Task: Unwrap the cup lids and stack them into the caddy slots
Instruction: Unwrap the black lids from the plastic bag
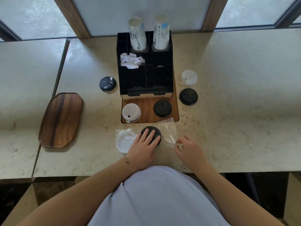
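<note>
L fingers (150,133): spread flat on black lid (152,135), lower centre; we pin it so the wrap can't drag it.
R hand (187,148): fingertips pinched on clear plastic wrap (169,136), prob to peel it.
Caddy (145,66): upper centre, front slots look empty.

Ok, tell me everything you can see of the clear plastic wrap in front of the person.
The clear plastic wrap is thin, crinkled and glossy, lying flat on the stone counter just before the wooden base. It still covers a white lid at its left end and a black lid in the middle. The left hand presses on the black lid; the right hand pinches the wrap's right end.
</note>
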`<state>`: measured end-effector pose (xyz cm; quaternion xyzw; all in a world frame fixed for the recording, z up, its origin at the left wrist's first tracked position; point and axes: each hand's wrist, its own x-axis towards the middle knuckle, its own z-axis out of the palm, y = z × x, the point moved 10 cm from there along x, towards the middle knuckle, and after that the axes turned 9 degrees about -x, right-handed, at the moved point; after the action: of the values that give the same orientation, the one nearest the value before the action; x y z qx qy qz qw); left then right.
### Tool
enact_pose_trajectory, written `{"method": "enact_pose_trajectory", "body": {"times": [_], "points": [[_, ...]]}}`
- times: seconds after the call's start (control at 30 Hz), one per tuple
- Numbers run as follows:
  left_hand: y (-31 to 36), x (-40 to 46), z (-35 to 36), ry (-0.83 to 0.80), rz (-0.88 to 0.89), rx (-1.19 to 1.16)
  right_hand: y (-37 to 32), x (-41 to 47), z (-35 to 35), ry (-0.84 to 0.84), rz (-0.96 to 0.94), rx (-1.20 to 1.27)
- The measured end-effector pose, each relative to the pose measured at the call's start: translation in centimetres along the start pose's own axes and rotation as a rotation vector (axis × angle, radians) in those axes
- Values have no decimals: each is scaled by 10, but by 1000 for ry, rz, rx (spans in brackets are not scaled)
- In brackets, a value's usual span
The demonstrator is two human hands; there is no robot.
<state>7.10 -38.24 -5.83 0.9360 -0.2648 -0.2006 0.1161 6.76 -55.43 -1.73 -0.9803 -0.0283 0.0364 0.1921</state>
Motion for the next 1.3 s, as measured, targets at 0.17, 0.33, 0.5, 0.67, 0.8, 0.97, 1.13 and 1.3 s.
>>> {"method": "enact_pose_trajectory", "body": {"times": [0.17,0.33,0.5,0.67,0.8,0.97,1.13,1.3], "points": [[-8,8,-23,111,-66,-193,21,-4,6,-20,212,175],[-12,10,-24,87,-77,-193,34,-8,19,-89,359,333],[-16,10,-26,104,-133,-219,53,-14,23,-80,546,541],[-21,12,-23,90,-163,-221,80,-28,37,-85,818,771],[-24,14,-24,95,-167,-222,90,-34,44,-94,923,848],[-24,16,-24,97,-165,-225,88,-25,37,-165,849,597],[-26,17,-25,108,-170,-223,35,19,5,-95,291,93],[-26,17,-25,109,-170,-226,-6,46,-1,-39,-17,-184]]}}
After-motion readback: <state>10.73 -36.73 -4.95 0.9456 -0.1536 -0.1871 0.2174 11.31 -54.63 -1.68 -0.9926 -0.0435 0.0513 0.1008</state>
